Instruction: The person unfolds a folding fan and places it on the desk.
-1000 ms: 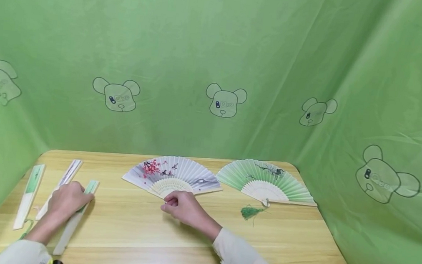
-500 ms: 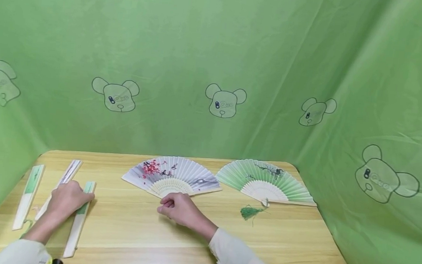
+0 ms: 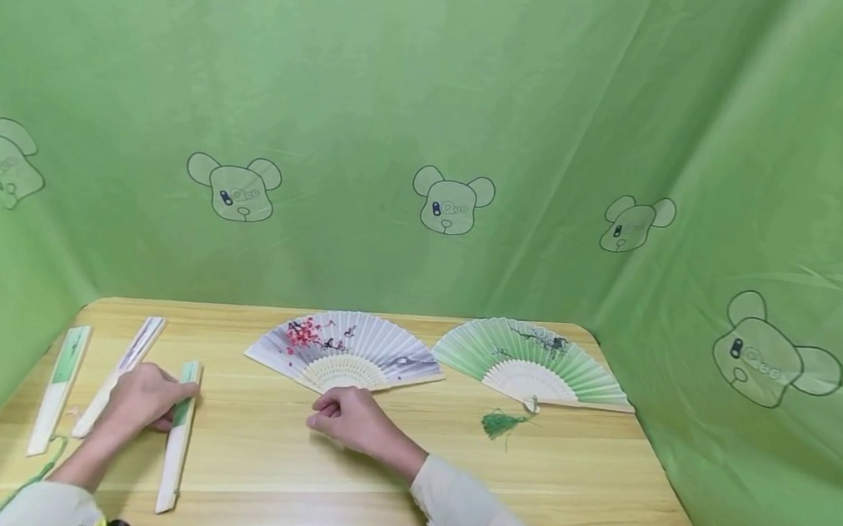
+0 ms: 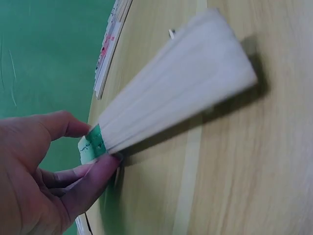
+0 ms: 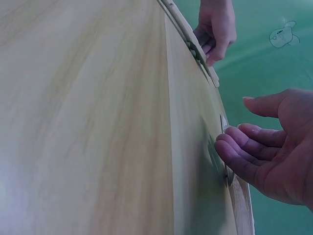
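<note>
My left hand [image 3: 142, 399] pinches a folded green and pale hand fan [image 3: 177, 446] by its green section, between thumb and fingers. In the left wrist view this fan's pale slats [image 4: 186, 81] tilt just over the tabletop. My right hand [image 3: 358, 420] holds nothing; the right wrist view shows its loosely bent fingers [image 5: 239, 156] apart from the thumb. Just beyond it lies a spread grey-white fan [image 3: 384, 352] with red blossoms. A spread green fan [image 3: 595, 383] with a green tassel [image 3: 501, 423] lies to the right.
Two other folded fans lie at the left of the wooden table [image 3: 282, 485]: a green one [image 3: 58, 390] and a grey-purple one [image 3: 137, 347], partly behind my left hand. A green cord [image 3: 46, 464] trails near my left sleeve. Green cloth walls [image 3: 363, 66] surround the table's back and sides.
My left hand has moved slightly right, swinging the folded fan's lower end to the right. My right hand has drifted a little left, away from the spread grey fan's pivot.
</note>
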A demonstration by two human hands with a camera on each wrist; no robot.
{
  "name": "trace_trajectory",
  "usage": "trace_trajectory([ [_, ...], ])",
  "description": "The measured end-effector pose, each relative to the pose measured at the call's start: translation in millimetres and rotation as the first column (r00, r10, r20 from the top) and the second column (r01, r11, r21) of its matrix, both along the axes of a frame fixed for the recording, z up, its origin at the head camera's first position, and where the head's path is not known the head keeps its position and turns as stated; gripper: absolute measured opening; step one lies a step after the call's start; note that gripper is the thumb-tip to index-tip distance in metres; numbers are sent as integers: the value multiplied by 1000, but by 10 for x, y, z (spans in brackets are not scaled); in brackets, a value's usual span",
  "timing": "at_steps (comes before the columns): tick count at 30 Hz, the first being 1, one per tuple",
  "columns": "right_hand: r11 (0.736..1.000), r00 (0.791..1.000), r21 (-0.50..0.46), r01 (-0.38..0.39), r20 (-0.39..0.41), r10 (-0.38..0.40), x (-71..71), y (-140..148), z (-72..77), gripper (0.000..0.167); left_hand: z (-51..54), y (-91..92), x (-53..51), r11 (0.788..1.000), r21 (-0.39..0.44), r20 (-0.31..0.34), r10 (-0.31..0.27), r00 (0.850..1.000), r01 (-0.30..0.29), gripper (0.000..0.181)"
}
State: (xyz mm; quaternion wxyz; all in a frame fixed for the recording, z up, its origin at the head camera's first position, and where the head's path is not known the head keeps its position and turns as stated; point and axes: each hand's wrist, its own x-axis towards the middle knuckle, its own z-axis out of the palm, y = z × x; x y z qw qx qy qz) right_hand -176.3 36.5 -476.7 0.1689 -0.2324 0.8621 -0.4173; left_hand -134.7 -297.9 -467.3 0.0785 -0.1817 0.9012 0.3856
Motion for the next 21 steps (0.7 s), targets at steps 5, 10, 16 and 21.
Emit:
trace_trajectory([
  [5,1000,1000,-4,-9,1,9,10,-31,-12,30,-21,26,7,990,135,31,48,998,-51,43],
  [10,1000,1000,-8,-6,13,6,34,-68,-13,30,-28,64,17,957,270,51,99,994,-109,50],
  [16,1000,999,-15,-21,32,22,65,-121,-21,31,-27,102,27,911,389,56,124,991,-136,54],
  [21,999,998,-27,-43,45,45,76,-170,-13,33,-7,128,54,889,436,56,127,990,-139,54],
])
